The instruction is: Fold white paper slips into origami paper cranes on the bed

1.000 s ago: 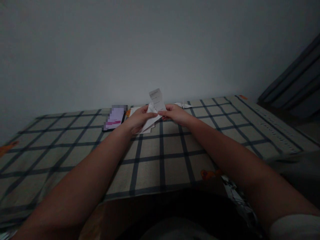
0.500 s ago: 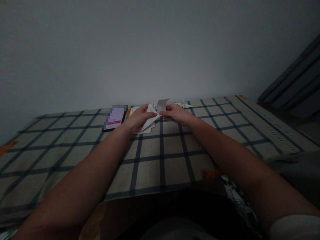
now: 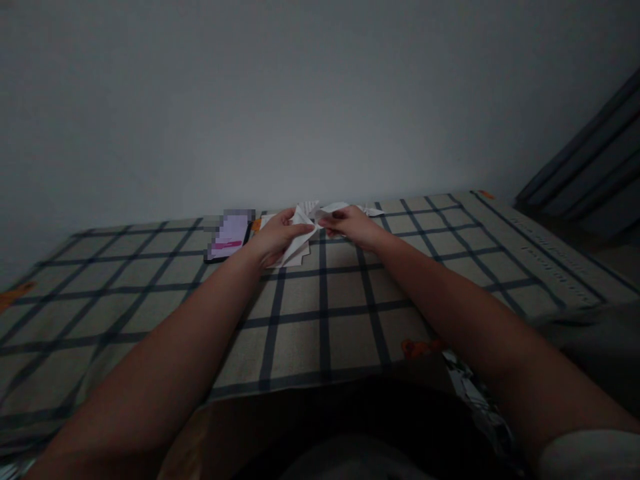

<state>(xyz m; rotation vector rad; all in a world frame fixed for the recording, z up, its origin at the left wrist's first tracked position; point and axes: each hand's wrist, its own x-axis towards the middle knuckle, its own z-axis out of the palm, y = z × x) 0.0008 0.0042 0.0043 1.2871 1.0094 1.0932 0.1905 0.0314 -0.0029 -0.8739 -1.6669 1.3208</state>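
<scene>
White folded paper sheet (image 3: 301, 219) at the centre of the frame, between the two hands, over the far part of the tabletop (image 3: 345, 287), which is covered by a beige cloth with a dark navy check. Left hand (image 3: 280, 239), left of centre, is closed in a pinch on the sheet, thumb lying across the near face and pointing toward the right of the frame. Right hand (image 3: 353, 225), just right of centre, has thumb and fingers brought together on the sheet's right-hand portion, which curves up above the fingers; exact fingertip contact is too dark and small to resolve. Below the left hand, a stack of flat white paper (image 3: 299, 259) lies on the cloth. Behind the hands, a small white object with striped ridges (image 3: 307, 206) is partly hidden. Right of the right hand, a pointed piece of white folded paper (image 3: 374, 213) lies near the wall edge. Left of the left hand, a black-edged smartphone (image 3: 230, 237) lies face up, screen lit pale lilac with a pink band, upper part pixelated. Plain grey wall (image 3: 320, 100) fills the upper frame; dark grey pleated curtain (image 3: 595, 147) at the right edge.
</scene>
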